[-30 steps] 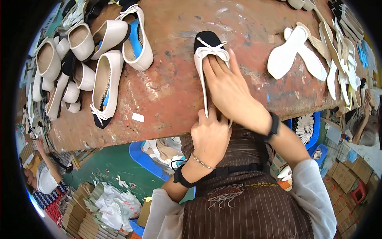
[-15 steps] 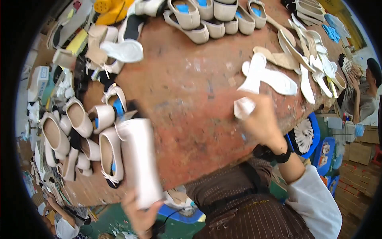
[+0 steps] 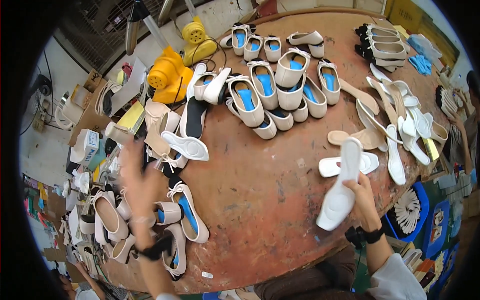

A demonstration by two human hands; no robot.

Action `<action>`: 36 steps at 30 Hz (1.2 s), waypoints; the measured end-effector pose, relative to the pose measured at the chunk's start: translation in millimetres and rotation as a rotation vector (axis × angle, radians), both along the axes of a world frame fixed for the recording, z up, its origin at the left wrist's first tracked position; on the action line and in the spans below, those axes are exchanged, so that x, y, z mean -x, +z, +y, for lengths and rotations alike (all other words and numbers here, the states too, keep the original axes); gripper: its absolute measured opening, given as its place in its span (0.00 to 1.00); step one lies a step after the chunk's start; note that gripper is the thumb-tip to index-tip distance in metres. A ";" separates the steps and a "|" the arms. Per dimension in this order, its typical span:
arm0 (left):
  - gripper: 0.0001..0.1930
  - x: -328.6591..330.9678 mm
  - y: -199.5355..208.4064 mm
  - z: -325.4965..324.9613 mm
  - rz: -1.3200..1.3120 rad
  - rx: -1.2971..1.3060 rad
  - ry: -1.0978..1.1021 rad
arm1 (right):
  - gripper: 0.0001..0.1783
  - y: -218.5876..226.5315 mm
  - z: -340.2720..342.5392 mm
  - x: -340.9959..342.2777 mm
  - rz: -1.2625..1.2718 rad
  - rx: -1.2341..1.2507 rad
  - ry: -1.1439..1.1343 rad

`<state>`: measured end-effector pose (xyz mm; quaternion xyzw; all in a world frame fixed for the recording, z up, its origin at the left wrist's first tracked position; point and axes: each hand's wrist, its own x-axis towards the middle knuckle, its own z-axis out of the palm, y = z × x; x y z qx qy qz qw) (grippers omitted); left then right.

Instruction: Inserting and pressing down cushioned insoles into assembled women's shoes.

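Note:
My right hand (image 3: 364, 197) grips a white insole (image 3: 341, 187) at its middle, holding it tilted above the right side of the table. Just behind that insole, a second white insole (image 3: 328, 167) lies on the tabletop. My left hand (image 3: 134, 175) is stretched over the left side, among beige shoes and loose parts; motion smears its fingers, so what they hold, if anything, does not show. Nearest to it are a beige shoe with a blue insert (image 3: 189, 210), another beige shoe (image 3: 110, 215) and a white insole (image 3: 185, 146).
Rows of beige flats (image 3: 262, 82) stand at the back middle. White and tan insoles (image 3: 395, 150) lie piled at the right. A yellow machine (image 3: 167, 75) stands back left. Blue baskets (image 3: 425, 205) sit below the table's right edge, near a co-worker (image 3: 462, 120).
The view has shifted, showing more of the table's far side. My left hand no longer shows the long pale thing it held and now reaches over the left side. My right hand has lifted a white insole.

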<state>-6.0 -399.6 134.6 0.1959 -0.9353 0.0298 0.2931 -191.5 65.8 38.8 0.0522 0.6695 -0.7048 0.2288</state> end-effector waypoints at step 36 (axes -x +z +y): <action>0.71 -178.3 -177.2 271.6 0.284 -0.954 -0.073 | 0.13 -48.1 -112.7 -189.4 1.071 -0.047 1.064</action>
